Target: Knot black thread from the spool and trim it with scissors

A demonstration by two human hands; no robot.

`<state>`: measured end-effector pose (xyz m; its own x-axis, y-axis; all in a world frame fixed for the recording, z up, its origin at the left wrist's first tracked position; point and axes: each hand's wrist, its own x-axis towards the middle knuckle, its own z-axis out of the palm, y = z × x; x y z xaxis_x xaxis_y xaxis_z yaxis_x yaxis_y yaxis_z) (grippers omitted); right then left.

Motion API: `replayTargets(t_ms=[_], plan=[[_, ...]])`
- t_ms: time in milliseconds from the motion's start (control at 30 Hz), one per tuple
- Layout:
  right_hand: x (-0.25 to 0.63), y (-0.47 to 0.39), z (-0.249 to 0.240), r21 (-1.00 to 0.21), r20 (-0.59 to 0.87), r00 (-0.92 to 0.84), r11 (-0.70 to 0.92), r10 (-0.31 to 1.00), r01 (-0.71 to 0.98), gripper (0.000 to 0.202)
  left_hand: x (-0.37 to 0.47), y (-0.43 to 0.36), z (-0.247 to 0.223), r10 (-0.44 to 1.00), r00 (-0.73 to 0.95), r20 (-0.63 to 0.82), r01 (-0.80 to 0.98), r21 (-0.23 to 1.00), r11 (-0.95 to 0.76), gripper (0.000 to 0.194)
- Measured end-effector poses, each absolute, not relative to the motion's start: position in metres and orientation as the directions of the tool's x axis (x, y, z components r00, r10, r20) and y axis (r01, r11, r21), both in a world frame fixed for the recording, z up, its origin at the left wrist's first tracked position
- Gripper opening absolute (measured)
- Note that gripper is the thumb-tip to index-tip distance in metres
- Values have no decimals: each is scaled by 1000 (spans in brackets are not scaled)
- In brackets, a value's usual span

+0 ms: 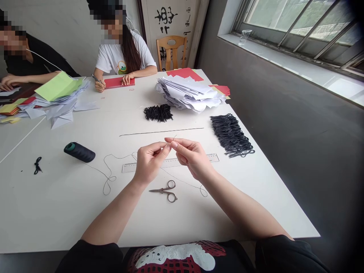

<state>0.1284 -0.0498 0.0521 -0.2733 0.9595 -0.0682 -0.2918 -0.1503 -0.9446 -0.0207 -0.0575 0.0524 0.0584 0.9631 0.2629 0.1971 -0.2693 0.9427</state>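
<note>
- Left hand [150,159] and right hand [193,155], fingertips together above a clear ruler [129,167] on a white desk [57,212], each closed in a pinch on a fine dark thread [175,137].
- Held between thumbs and forefingers, with only a short, slightly curved tip poking up past the fingers.
- Likeliest mishap from here: a slip out of the pinch, owing to the thinness of the thread and the little length showing.
- Another risk, judging by the slack: tangling or snagging, with loose curls between the black spool [81,152] and the left hand, and apparently more below the right hand, near the scissors [162,190].
- Possible too: a rolling spool after a sharp tug, given its position on its side.
- In looks, hair-thin, dark and limp, curled into small loops against the white; too fine at the fingertips to tell whether knotted or plain.
- Beyond the hands, a straight black cord [162,132]; to the right, a thick row of black loops [231,134].
</note>
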Motion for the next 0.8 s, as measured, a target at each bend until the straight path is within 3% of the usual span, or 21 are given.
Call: replayTargets(t_ms=[267, 467, 633, 800], plan=[[126, -44, 45, -818, -60, -115, -115, 992, -563, 34, -21, -56, 55, 976, -4, 216, 111, 971, -214, 21], [122, -48, 45, -889, -82, -295, -204, 952, -410, 27, -20, -55, 53, 970, -16, 241, 116, 964, -237, 24], [124, -47, 44, -927, -57, -162, -112, 985, -357, 17, -19, -58, 53, 969, 39, 245, 182, 952, -248, 24], [126, -45, 46, -930, -20, -150, -74, 988, -359, 17, -19, -59, 53, 969, 51, 242, 160, 956, -247, 26]])
